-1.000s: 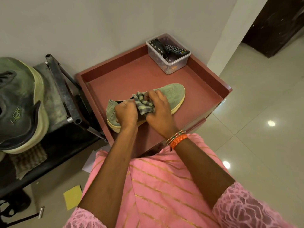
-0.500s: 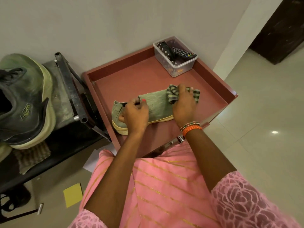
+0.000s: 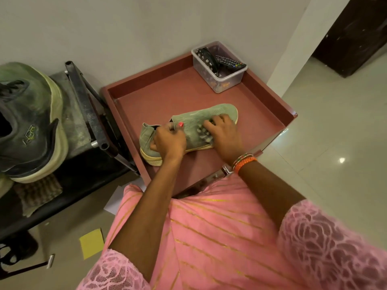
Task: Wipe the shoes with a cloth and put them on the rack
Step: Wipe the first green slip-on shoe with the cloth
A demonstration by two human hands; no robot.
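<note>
While the left hand (image 3: pixel 169 139) grips the green shoe (image 3: pixel 194 128) | right hand (image 3: pixel 223 132) presses cloth (image 3: pixel 204 133) on upper | wiping underway, racking left.

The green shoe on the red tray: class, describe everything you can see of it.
The green shoe is a pale sage knit slip-on with a cream sole, looking dusty. It lies flat on the red tray, toe towards the clear box. The left hand grips its heel opening, thumb on top. The right hand presses a blurred striped cloth onto its middle.
</note>
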